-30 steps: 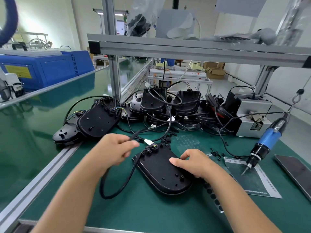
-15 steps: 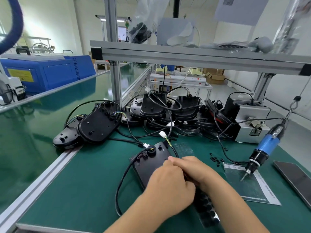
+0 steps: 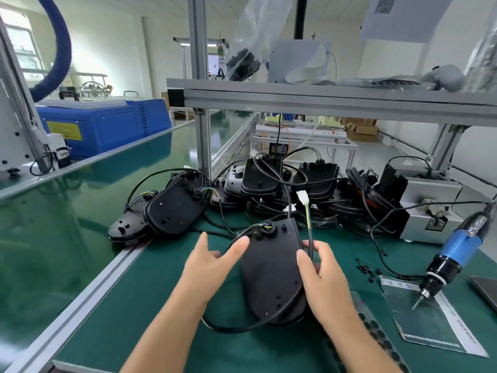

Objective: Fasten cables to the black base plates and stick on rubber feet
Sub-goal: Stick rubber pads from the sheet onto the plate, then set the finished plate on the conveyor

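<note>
A black base plate [image 3: 270, 275] is lifted and tilted above the green mat. My right hand [image 3: 320, 275] grips its right edge, thumb on top, and also pinches the plate's black cable [image 3: 310, 238]. That cable ends in a white connector [image 3: 303, 197] sticking up. Another stretch of the cable loops under the plate. My left hand [image 3: 212, 262] is beside the plate's left edge, fingers straight and spread, holding nothing. A sheet of round black rubber feet [image 3: 376, 335] lies under my right forearm.
Two finished plates [image 3: 172, 208] lie at the left by the aluminium rail [image 3: 88, 289]. A pile of plates with cables [image 3: 290, 184] is behind. A blue electric screwdriver [image 3: 454, 254] hangs at right over a plastic sheet, with loose black screws [image 3: 365, 270] and a grey box [image 3: 430, 205] nearby.
The plate went from lying flat to being lifted and turned lengthwise. My left hand came off it and opened to its left. The connector end now points upward.
</note>
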The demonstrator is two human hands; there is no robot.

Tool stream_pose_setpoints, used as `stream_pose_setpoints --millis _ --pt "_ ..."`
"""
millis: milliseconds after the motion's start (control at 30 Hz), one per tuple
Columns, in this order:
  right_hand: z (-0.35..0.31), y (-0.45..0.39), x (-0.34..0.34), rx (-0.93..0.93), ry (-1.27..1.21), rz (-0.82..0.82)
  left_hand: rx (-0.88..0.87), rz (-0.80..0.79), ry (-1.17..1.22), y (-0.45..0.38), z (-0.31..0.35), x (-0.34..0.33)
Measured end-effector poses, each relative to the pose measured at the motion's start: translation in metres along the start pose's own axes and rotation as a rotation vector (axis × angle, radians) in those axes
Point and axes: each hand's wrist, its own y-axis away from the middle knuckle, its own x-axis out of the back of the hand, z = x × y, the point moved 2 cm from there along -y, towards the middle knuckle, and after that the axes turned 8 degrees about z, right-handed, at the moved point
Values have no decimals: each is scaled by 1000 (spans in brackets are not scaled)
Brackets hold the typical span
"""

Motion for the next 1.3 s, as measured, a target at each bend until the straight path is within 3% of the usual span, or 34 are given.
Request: stream_pose_setpoints --millis 100,200,300,400,533,733,900,1033,1133,1233,1300 --pt "-8 -2 1 -5 -89 45 126 -324 317 9 -22 -9" --pt "-14 -10 5 -23 -134 69 181 -525 515 15 -27 -14" --pt "-18 -13 3 6 -73 50 190 -559 671 16 -22 -19" --pt "-22 -16 1 32 -13 -25 153 -456 639 12 -14 -20" --pt "-28 -35 7 340 265 14 115 -347 568 -1 -5 -16" --pt "-59 -51 -9 709 573 -224 206 -551 559 -13 -4 -17" --pt "-60 -45 -20 577 429 -505 379 -588 731 -21 -25 -16" --pt "-57 -42 -22 573 344 -557 483 -811 935 -21 -35 -9" --pt "-52 -43 -22 615 351 -556 327 -1009 893 -17 -31 0" --pt "-48 -44 -26 615 337 -561 77 -1009 570 -19 -26 5" --pt "-49 -45 -31 610 283 -513 4 -929 500 -18 -19 10"
